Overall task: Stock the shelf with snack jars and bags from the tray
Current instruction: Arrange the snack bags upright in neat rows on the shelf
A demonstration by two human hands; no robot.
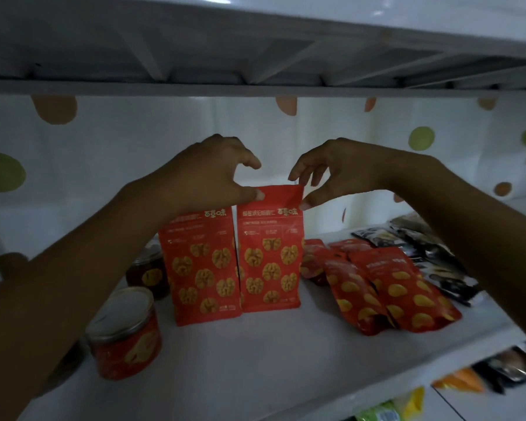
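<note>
Two red walnut bags stand upright side by side on the white shelf (255,360). My left hand (207,174) pinches the top left corner of the right walnut bag (271,256), and my right hand (337,171) pinches its top right corner. The left walnut bag (199,268) stands free, partly behind my left forearm. Two red-labelled jars sit at the left: a near jar (125,332) and a far jar (148,271) behind it.
Several red snack pouches (389,290) lie flat to the right of the walnut bags, with dark packets (431,253) behind them. The shelf above (255,86) hangs close over my hands. A lower shelf at the bottom right holds coloured packets (498,369).
</note>
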